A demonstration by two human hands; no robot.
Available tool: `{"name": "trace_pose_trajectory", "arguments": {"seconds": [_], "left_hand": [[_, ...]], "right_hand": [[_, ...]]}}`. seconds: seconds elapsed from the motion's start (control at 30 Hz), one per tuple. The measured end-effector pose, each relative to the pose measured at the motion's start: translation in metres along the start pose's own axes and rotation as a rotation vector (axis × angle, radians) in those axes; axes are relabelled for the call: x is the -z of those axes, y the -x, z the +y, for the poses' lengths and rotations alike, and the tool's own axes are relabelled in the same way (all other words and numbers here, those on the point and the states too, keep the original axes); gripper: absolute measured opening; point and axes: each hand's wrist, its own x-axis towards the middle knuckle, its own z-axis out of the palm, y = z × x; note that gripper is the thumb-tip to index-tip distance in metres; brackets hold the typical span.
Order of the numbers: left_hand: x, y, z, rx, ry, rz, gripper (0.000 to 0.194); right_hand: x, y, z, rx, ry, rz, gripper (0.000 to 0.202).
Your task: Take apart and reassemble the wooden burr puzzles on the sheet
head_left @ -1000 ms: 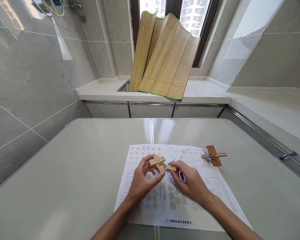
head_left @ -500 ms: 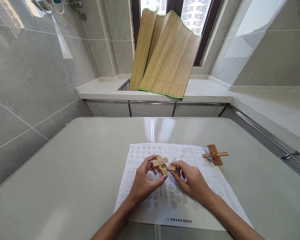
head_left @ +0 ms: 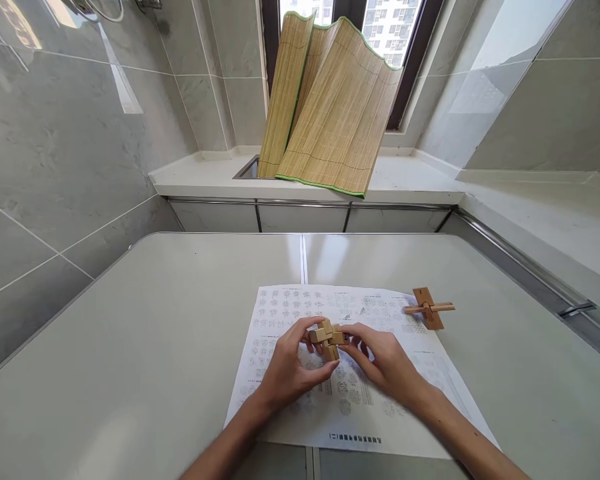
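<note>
An interlocking wooden burr puzzle [head_left: 326, 337], made of light notched blocks, is held between my hands above a printed sheet [head_left: 350, 423]. My left hand [head_left: 293, 363] grips it from the left, thumb at the bottom block and fingers at the upper left. Thumb and fingertips of my right hand [head_left: 377, 353] pinch a short block [head_left: 341, 339] on the puzzle's right side. Part of the puzzle's underside is hidden by the fingers. Small diagrams and text cover the sheet.
A brown crossed wooden piece [head_left: 433, 310] with a stick through it rests at the sheet's upper right edge. The pale table [head_left: 130, 333] has a centre seam. Behind it, a bamboo mat [head_left: 335, 113] leans on a white ledge [head_left: 200, 175] before a window.
The puzzle has turned and dropped slightly in my left hand. The block in my right hand now sits closer against the other blocks.
</note>
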Motion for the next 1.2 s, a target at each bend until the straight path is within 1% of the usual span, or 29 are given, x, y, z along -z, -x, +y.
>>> {"name": "trace_pose_trajectory", "arguments": {"seconds": [0.23, 0.43, 0.53, 0.67, 0.77, 0.87, 1.07, 1.2], "left_hand": [[-0.001, 0.0, -0.002, 0.052, -0.031, -0.059, 0.059], [0.002, -0.002, 0.006, 0.069, 0.005, -0.071, 0.062], [0.003, -0.003, 0.01, 0.082, 0.099, -0.074, 0.061], [0.005, -0.003, 0.013, 0.129, 0.266, -0.054, 0.061], [0.006, -0.003, 0.013, 0.16, 0.358, -0.063, 0.062], [0.006, -0.002, 0.011, 0.175, 0.389, -0.098, 0.063], [0.005, 0.0, 0.009, 0.147, 0.398, -0.136, 0.064], [0.005, 0.001, 0.01, 0.115, 0.377, -0.148, 0.064]], "right_hand": [[0.001, -0.001, -0.005, 0.005, -0.043, -0.04, 0.026], [-0.001, 0.002, -0.003, -0.015, -0.115, 0.021, 0.023], [-0.003, 0.004, -0.003, -0.069, -0.162, 0.057, 0.022], [-0.004, 0.002, -0.002, -0.213, -0.231, 0.093, 0.03], [-0.004, -0.001, -0.002, -0.279, -0.255, 0.048, 0.031], [-0.004, -0.003, -0.004, -0.303, -0.306, -0.006, 0.032], [-0.003, -0.005, -0.009, -0.382, -0.611, -0.146, 0.043], [-0.004, -0.006, -0.009, -0.426, -0.756, -0.193, 0.048]]}}
